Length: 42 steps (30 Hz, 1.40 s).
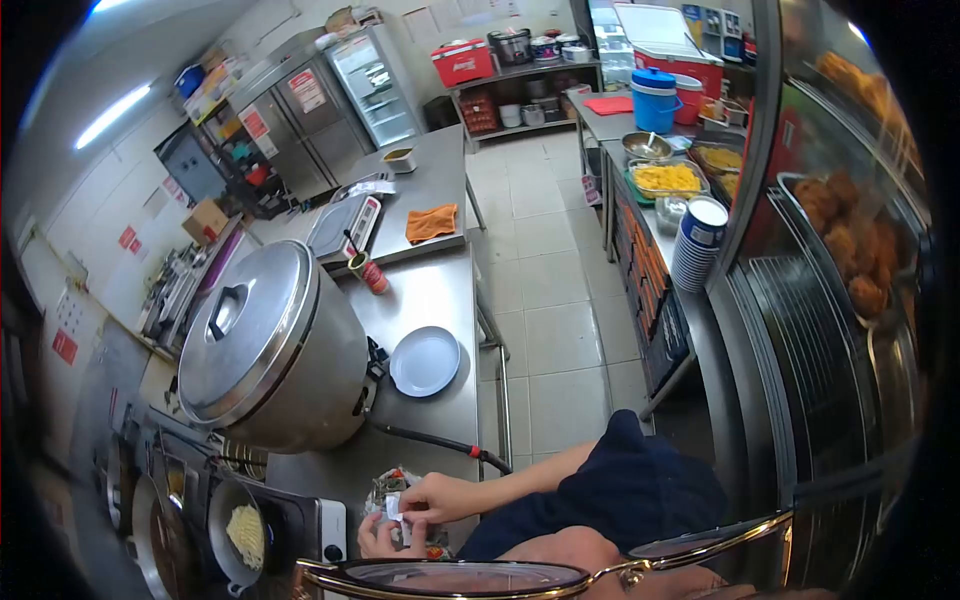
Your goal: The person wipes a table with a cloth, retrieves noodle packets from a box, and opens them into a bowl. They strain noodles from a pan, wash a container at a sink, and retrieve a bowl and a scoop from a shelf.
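Note:
Low in the head view, my right hand [438,498] reaches in from the right, its fingers pinched on a small white packet [394,506]. My left hand [383,540] is just below and to the left, fingers curled around the lower part of the same packet. Behind and below both hands lies a crinkled, colourful plastic wrapper [383,487], partly covered by them; what it contains I cannot make out. Eyeglasses across the bottom edge hide part of my left hand and its wrist.
A large lidded metal pot [300,370] stands left of a pale plate [425,360] on the steel table. A black hose [430,437] crosses the table edge. A pan [235,530] holding noodles sits on the stove at lower left. Glass display shelves [800,300] rise at right.

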{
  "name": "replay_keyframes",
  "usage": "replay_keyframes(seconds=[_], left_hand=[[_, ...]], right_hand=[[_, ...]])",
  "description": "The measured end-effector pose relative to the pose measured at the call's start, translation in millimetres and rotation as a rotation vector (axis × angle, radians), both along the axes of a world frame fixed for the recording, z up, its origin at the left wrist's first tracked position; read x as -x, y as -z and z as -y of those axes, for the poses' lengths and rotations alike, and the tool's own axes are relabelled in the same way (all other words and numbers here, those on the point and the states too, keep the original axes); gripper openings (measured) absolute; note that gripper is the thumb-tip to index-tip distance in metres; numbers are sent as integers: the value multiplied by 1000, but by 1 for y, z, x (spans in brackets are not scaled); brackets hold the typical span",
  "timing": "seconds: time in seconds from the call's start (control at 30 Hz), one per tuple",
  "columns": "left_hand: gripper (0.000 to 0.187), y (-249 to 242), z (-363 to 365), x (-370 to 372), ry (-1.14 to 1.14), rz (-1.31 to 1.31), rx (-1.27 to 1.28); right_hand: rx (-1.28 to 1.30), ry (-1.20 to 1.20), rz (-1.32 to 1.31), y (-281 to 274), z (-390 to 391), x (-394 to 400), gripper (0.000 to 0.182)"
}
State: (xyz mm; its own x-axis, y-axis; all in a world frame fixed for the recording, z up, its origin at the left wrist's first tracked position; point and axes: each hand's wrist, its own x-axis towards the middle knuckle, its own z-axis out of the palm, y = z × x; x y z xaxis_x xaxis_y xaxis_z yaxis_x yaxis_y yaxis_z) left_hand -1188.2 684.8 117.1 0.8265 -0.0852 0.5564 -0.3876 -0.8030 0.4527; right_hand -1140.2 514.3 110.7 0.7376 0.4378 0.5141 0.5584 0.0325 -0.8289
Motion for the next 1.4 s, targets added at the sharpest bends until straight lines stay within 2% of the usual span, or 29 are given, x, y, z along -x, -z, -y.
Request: replay_keyframes(seconds=[0.03, 0.17, 0.2, 0.23, 0.27, 0.3, 0.33, 0.37, 0.4, 0.43, 0.5, 0.53, 0.63, 0.7, 0.77, 0.83, 0.9, 0.97, 1.03, 1.1, 1.17, 1.23, 1.27, 1.3, 1.37, 1.4], left_hand=[[33, -2, 3, -2, 24, -28, 60], [19, -8, 9, 2, 65, 10, -115], [11, -18, 13, 5, 82, -31, -41], [10, -29, 16, 10, 74, -62, 67], [10, -34, 17, 16, 100, -88, 206], [9, -31, 19, 19, 103, -113, 267], [8, -34, 17, 18, 153, -122, 299], [8, -36, 20, 27, 88, -245, 429], [8, -40, 19, 31, 78, -230, 419], [8, -43, 18, 34, -37, -190, 460], [9, -46, 12, 41, 78, -139, 435], [9, -45, 5, 46, 25, -141, 456], [10, -37, -6, 57, 28, -150, 584], [16, -33, -8, 62, -243, -45, 526], [21, -35, -7, 66, -287, 15, 566], [23, -42, -8, 73, -410, 52, 510], [22, -44, -10, 78, -441, 57, 502], [20, -48, -19, 85, -506, 62, 275], [17, -52, -27, 91, -502, 42, 268], [13, -67, -31, 103, -470, -16, -34], [10, -64, -36, 112, -462, -24, 4], [8, -56, -37, 118, -445, 84, 404], [8, -55, -33, 118, -450, 86, 400], [8, -55, -27, 115, -477, 181, 484], [8, -63, -29, 115, -499, 285, 555], [8, -67, -33, 117, -547, 261, 324]], right_hand=[[-9, 10, 4, -2, 3, 0, 14], [5, 54, -110, -8, 27, 0, 15], [25, 58, -95, -1, 26, -3, 15], [-32, 95, -194, 5, 20, -6, 15], [12, 50, -376, 7, 23, -7, 15], [69, 48, -409, -5, 23, -6, 14], [-23, -49, -521, 0, 17, -8, 14], [-118, -126, -483, 3, 8, -9, 15], [-97, -192, -501, -2, 2, -6, 15], [-44, -233, -458, 1, -2, -8, 12], [-55, -276, -451, 1, -12, -8, 9], [-29, -289, -403, -3, -17, -8, 8], [-68, -322, -519, -18, -34, -7, 11], [-91, -391, -506, -22, -49, -6, 7], [-20, -323, 62, -33, -65, 0, 3], [-28, -309, 69, -43, -77, 8, 4], [-27, -293, 64, -47, -82, 15, 5], [-29, -373, 120, -52, -88, 15, 5], [30, -455, 173, -61, -85, 6, 6], [162, -631, 287, -65, -80, -3, 9], [139, -629, 296, -64, -75, -6, 7], [-21, -570, 30, -62, -71, -1, 6], [-62, -536, -107, -53, -70, 4, 5], [-67, -541, -105, -51, -72, 6, 5], [-75, -509, 171, -54, -79, 8, 6], [-77, -469, 343, -64, -82, 5, 14]])
